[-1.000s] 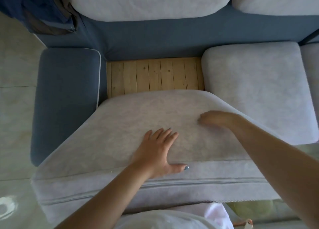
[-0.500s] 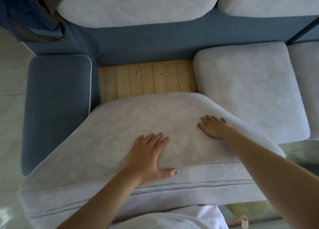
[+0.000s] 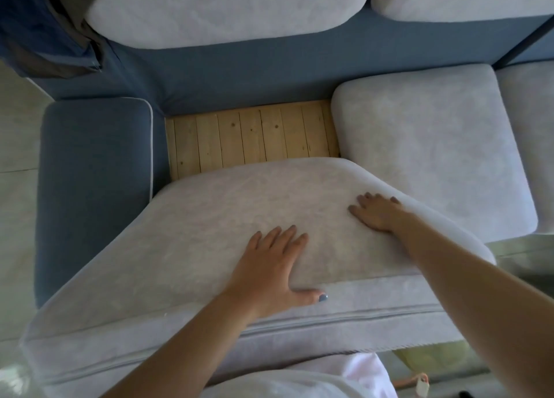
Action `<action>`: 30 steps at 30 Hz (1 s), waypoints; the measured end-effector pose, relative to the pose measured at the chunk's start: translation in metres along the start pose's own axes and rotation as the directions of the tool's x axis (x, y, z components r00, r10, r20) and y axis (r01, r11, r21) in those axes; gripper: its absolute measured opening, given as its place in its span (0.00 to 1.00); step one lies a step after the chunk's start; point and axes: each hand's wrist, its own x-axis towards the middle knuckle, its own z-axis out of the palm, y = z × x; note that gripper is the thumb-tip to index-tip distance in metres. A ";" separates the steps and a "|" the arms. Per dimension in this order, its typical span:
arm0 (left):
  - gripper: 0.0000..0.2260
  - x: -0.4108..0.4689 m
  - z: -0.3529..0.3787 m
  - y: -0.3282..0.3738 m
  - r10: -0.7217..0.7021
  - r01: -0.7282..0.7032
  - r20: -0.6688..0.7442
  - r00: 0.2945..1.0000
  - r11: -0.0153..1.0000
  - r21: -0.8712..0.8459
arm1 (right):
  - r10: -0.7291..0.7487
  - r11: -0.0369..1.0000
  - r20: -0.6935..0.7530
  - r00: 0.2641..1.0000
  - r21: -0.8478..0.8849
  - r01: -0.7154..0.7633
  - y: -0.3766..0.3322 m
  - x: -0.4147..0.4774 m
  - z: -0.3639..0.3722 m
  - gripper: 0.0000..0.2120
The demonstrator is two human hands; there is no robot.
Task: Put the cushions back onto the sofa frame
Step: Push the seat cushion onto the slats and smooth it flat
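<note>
So from my end, the big pale grey fabric seat cushion (image 3: 209,232) is sitting partway in its slot, between the blue upholstered armrest (image 3: 93,172) and the matching grey seat cushion (image 3: 428,151) already in place on the right. Its far edge stops short of the blue sofa back (image 3: 239,73), so a strip of light wooden slats (image 3: 254,136) shows. Left hand (image 3: 269,268) lies flat on top, fingers straight and spread, thumb out along the front edge. Right hand (image 3: 377,214) presses flat near the right edge, gripping nothing.
</note>
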 end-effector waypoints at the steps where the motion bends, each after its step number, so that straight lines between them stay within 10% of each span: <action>1: 0.50 0.003 0.000 0.004 0.004 -0.004 0.001 1.000 1.000 0.001 | -0.007 0.999 0.087 0.996 -0.046 0.011 0.000 -0.003 0.010 0.29; 7: 0.49 0.006 0.001 0.002 0.003 -0.002 -0.042 0.999 1.000 0.018 | 0.077 0.991 -0.120 0.990 0.115 -0.063 0.012 0.011 -0.016 0.30; 11: 0.48 0.007 0.003 0.005 0.005 -0.004 -0.037 0.999 1.000 0.017 | 0.091 0.995 0.109 0.990 0.030 -0.095 0.016 0.007 0.012 0.33; 16: 0.47 0.007 0.002 0.000 0.005 -0.005 -0.053 0.999 1.000 0.001 | 0.164 0.975 -0.054 0.985 0.163 -0.153 0.033 0.013 -0.005 0.34; 19: 0.47 0.009 0.004 0.004 0.009 -0.008 -0.055 0.998 1.000 0.019 | 0.190 0.968 0.124 0.974 0.143 -0.207 0.035 0.011 0.009 0.38; 30: 0.47 0.007 0.004 -0.004 0.015 -0.021 -0.142 0.990 0.999 -0.041 | 0.316 0.898 0.086 0.945 0.294 -0.327 0.062 0.014 -0.012 0.35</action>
